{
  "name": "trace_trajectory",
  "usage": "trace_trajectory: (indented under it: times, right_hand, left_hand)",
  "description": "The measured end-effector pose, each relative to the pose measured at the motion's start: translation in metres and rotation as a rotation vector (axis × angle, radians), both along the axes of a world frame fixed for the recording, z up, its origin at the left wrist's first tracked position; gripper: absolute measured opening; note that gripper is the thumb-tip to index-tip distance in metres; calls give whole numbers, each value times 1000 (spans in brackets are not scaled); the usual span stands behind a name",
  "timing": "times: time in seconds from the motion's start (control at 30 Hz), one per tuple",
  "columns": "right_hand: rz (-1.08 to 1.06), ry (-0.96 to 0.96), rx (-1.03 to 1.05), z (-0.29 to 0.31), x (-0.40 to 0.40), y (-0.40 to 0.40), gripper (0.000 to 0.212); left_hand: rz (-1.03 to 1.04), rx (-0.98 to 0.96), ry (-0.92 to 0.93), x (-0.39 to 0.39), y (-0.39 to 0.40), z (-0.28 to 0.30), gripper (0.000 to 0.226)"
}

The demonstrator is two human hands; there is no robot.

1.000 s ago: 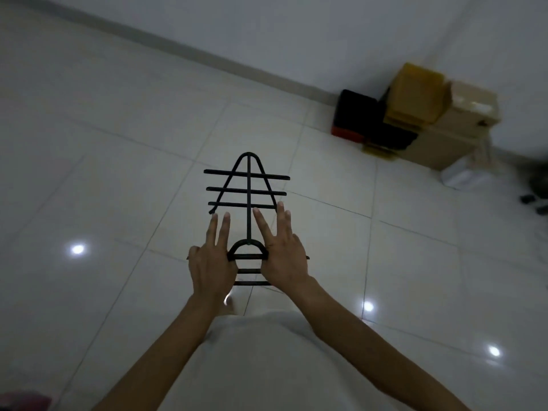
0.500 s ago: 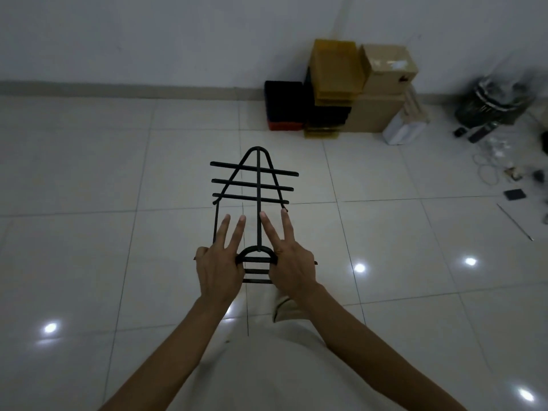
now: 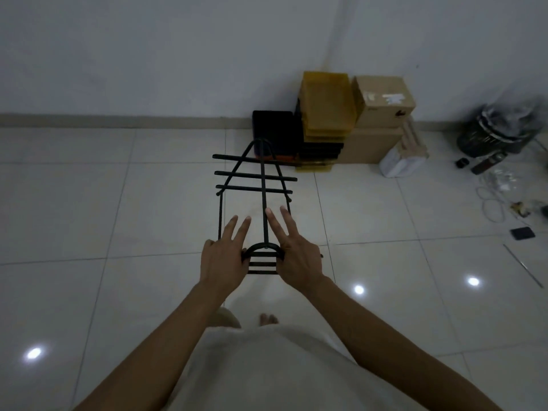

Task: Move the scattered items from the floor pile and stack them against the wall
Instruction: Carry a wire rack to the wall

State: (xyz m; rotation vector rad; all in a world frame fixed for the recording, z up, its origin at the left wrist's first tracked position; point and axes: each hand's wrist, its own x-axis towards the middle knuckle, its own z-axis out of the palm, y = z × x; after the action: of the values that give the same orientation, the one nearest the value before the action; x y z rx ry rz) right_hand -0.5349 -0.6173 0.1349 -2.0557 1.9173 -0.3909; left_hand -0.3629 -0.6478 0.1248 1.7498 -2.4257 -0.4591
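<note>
A black wire rack (image 3: 255, 185) is held out in front of the person, above the tiled floor (image 3: 89, 232), its far arched end pointing to 12 o'clock toward the wall (image 3: 148, 54). The left hand (image 3: 224, 261) holds the rack's near end at its 9 o'clock side, two fingers (image 3: 241, 229) stretched straight and apart along the frame, the others tucked under where the grip cannot be made out clearly. The right hand (image 3: 298, 256) holds the same end at its 3 o'clock side, index and middle fingers (image 3: 274, 222) spread in a V, thumb by the small arch.

Against the wall at 1 o'clock from the rack stands a stack: a black crate (image 3: 272, 129), yellow trays (image 3: 326, 105) on dark ones, and a cardboard box (image 3: 384, 100) on a larger box. A white bag (image 3: 400, 161) leans at the stack's 3 o'clock side. Farther toward 3 o'clock lies the pile (image 3: 501, 161): a dark basket, cables and small items scattered on the floor.
</note>
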Motion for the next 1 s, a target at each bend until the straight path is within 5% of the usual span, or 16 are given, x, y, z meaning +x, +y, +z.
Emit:
trace_trajectory:
  times: [0.33,0.57,1.0]
  right_hand:
    - [4,45,14,-3,-41,-175,121]
    - [-69,32,47,0,-41,-289,124]
    - [-40,55,86,-14,-79,-434,120]
  left_hand:
    - [-192,60,-88,-37,-189,-6,69]
    - [-311,131,26,-40,-318,-4,74]
    - [-264,148,34,-76,-453,-14,47]
